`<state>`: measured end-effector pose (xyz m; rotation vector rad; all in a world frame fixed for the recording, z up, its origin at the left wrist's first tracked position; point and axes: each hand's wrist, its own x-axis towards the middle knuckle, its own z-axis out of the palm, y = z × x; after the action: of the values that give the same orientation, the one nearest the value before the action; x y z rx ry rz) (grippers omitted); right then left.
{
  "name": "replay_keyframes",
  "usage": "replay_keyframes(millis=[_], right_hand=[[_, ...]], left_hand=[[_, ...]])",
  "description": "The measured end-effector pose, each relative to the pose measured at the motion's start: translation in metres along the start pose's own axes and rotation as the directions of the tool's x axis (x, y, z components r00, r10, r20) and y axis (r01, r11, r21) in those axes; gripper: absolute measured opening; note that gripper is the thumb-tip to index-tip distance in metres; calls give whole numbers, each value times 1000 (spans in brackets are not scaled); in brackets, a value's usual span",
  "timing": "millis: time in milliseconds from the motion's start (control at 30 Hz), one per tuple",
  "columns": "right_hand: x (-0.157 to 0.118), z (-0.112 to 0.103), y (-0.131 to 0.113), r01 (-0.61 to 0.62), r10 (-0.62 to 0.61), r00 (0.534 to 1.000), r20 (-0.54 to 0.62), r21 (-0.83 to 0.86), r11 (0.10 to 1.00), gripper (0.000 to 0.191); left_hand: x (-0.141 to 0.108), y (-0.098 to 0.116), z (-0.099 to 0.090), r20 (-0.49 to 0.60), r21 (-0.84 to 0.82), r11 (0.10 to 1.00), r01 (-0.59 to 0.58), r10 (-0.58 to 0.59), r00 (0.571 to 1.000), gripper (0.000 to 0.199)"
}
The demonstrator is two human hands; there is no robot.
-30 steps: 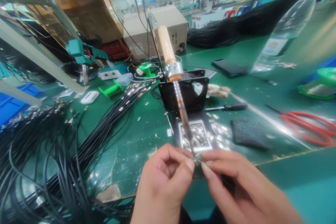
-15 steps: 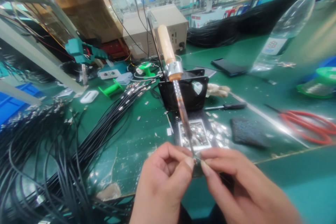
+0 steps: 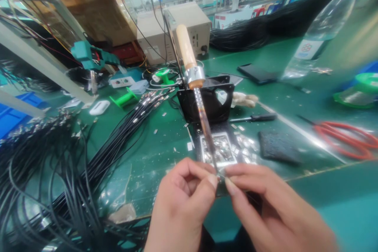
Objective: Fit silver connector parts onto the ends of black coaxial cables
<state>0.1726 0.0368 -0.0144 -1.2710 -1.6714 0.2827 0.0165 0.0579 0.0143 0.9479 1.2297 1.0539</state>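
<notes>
The thumb and forefinger of the left hand (image 3: 180, 204) are closed in a pinch on a tiny piece (image 3: 219, 180), mostly hidden, so what it is cannot be told. It sits right at the tip of the soldering iron (image 3: 203, 118). The right hand (image 3: 271, 201) pinches a thin strand (image 3: 223, 177), probably solder wire, close to its end, which likely steadies it as it points at that same tip.

The iron slants tip-down, its wooden handle ringed by a metal clamp (image 3: 195, 75); being held up without a hand, it seems to leave both hands free for small parts. Just under its lower shaft lies a shallow tray (image 3: 236, 162) of small metal pieces, presumably there for a short reach. Behind its shaft stands a black fan frame (image 3: 189, 106), perhaps set close to draw off fumes.

To the iron's right lie a screwdriver (image 3: 264, 118), a dark block (image 3: 277, 147) and a red-handled tool (image 3: 333, 130). To its left, black cables (image 3: 118, 136) lie bunched lengthwise, metal ends together, which looks meant to make single ones easy to pick out.
</notes>
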Motion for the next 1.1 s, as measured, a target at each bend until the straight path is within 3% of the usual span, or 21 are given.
replay_keyframes(millis=[433,800,1100], right_hand=[[-1,-1,3,41,-41,999,9,-3,999,11],[8,5,-3,17,-15,997,-71,28,999,16],[0,3,1,1,1,998,-57,33,999,12]], left_hand=[[-4,-9,-4,7,20,1000,1,-1,1000,23],[-4,-3,-2,14,15,1000,-16,16,1000,23],[0,-2,-2,2,15,1000,-7,7,1000,23]])
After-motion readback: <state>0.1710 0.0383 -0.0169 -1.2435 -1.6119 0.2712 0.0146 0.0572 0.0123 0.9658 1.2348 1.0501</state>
